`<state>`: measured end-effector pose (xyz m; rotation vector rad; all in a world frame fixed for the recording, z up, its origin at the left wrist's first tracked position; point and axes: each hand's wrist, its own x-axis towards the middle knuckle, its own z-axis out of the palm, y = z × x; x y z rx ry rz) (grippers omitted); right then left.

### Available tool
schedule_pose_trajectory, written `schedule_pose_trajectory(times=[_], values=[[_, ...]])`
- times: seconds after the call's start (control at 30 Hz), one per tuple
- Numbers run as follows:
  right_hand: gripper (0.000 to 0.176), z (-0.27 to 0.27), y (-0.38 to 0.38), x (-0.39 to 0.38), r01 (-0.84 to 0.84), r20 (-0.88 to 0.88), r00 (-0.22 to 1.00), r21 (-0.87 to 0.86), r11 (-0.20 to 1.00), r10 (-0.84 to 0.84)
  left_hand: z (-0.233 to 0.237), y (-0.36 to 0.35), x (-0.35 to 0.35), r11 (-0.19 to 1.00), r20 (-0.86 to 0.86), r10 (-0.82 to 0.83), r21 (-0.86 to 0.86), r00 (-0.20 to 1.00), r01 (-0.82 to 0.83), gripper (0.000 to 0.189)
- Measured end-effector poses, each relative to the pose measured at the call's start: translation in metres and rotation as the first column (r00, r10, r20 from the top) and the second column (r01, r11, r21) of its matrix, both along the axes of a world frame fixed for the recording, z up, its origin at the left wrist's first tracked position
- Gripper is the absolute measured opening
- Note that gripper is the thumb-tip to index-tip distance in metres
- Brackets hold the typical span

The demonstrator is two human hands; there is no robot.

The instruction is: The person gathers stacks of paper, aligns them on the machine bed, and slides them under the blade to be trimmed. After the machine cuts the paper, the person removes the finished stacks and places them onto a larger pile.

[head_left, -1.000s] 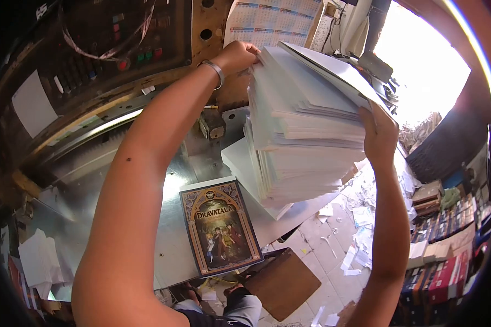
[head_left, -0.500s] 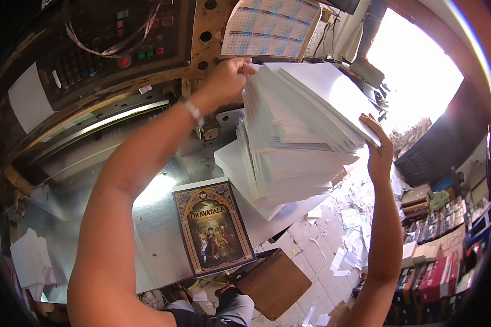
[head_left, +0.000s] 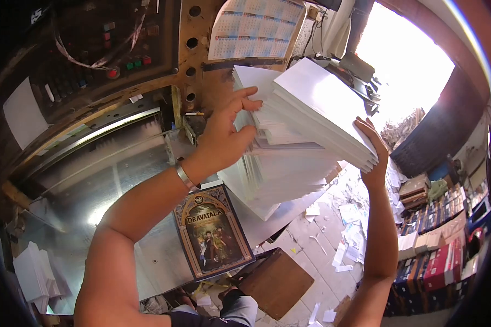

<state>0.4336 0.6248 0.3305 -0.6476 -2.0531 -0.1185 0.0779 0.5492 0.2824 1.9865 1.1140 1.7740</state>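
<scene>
A tall, uneven pile of white paper (head_left: 283, 174) stands on the metal table. Its upper bundle (head_left: 324, 90) is tilted and its layers are fanned. My right hand (head_left: 375, 150) grips this bundle at its right edge, fingers on top and thumb hidden below. Against the pile's left side is my left hand (head_left: 229, 128), thumb and fingers spread apart, fingertips at the sheet edges. Just below my left wrist, a book with the title Dravatala (head_left: 215, 234) lies face up on the table.
The metal table (head_left: 153, 240) belongs to a machine with a button panel (head_left: 112, 71). A calendar (head_left: 256, 30) hangs behind. More white paper (head_left: 33, 272) sits at the left. A brown board (head_left: 277, 283), paper scraps (head_left: 350, 240) and stacked books (head_left: 436, 234) are below and right.
My left hand has moved down from the pile's top left corner, and its fingers have spread. The upper bundle has shifted apart from the sheets behind it, with my right hand slightly lower.
</scene>
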Motion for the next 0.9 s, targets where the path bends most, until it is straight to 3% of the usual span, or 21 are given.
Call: schedule_pose_trajectory(times=[0.07, 0.13, 0.2, 0.33, 0.4, 0.47, 0.5, 0.53, 0.6, 0.63, 0.7, 0.77, 0.87, 0.9], values=[[0.043, 0.000, -0.004, 0.002, 0.002, 0.005, 1.000, 0.013, 1.000, -0.002, -0.003, -0.010, 0.005, 0.998, 0.086, -0.064, -0.021, 0.994, 0.066, 0.042], [0.045, 0.001, -0.016, 0.002, 0.038, 0.000, 0.999, 0.032, 0.999, -0.038, 0.000, -0.026, 0.002, 0.999, 0.044, -0.036, 0.009, 0.998, 0.036, 0.042], [0.052, 0.003, -0.035, 0.007, 0.150, 0.122, 0.979, 0.112, 0.982, -0.163, -0.005, -0.041, -0.001, 0.999, 0.044, -0.026, 0.033, 0.999, 0.024, 0.042], [0.052, 0.022, -0.089, -0.011, 0.012, 0.053, 0.998, 0.090, 0.996, -0.017, -0.033, -0.065, -0.015, 0.988, 0.145, -0.049, 0.149, 0.988, 0.027, 0.044], [0.036, 0.033, -0.115, -0.031, 0.016, 0.032, 0.999, 0.263, 0.965, -0.025, -0.041, -0.068, -0.023, 0.955, 0.211, -0.083, 0.296, 0.974, 0.018, 0.046], [0.026, 0.050, -0.145, -0.051, -0.119, 0.007, 0.992, 0.309, 0.944, 0.123, -0.047, -0.059, -0.024, 0.873, 0.275, -0.175, 0.487, 0.945, 0.019, 0.048], [0.023, 0.063, -0.168, -0.060, -0.118, 0.055, 0.993, 0.312, 0.943, 0.106, -0.053, -0.051, -0.024, 0.856, 0.397, -0.270, 0.516, 0.877, 0.030, 0.048], [0.020, 0.073, -0.186, -0.070, -0.104, 0.093, 0.993, 0.335, 0.937, 0.076, -0.042, -0.055, -0.021, 0.859, 0.505, -0.239, 0.508, 0.829, -0.062, 0.048], [0.019, 0.098, -0.226, -0.092, -0.107, 0.121, 0.990, 0.347, 0.932, 0.069, -0.024, -0.060, -0.026, 0.840, 0.436, -0.145, 0.529, 0.888, -0.123, 0.039], [0.020, 0.112, -0.247, -0.101, -0.060, 0.137, 0.991, 0.332, 0.941, 0.015, -0.001, -0.077, -0.027, 0.905, 0.469, -0.289, 0.419, 0.834, 0.078, 0.043], [0.020, 0.139, -0.282, -0.122, -0.006, 0.205, 0.976, 0.380, 0.925, -0.077, 0.031, -0.105, 0.004, 0.853, 0.658, -0.521, 0.392, 0.544, 0.344, 0.058], [0.023, 0.153, -0.309, -0.146, -0.001, 0.217, 0.974, 0.318, 0.948, -0.072, 0.026, -0.125, 0.015, 0.797, 0.720, -0.592, 0.456, 0.362, 0.395, 0.070], [0.051, 0.118, -0.306, -0.087, 0.178, 0.039, 0.978, 0.357, 0.917, -0.205, -0.002, -0.170, -0.016, 0.837, 0.658, -0.527, 0.290, 0.539, 0.465, 0.080], [0.057, 0.103, -0.296, -0.076, 0.091, -0.042, 0.996, 0.434, 0.896, -0.081, -0.007, -0.190, -0.030, 0.857, 0.633, -0.484, 0.206, 0.604, 0.472, 0.083]])
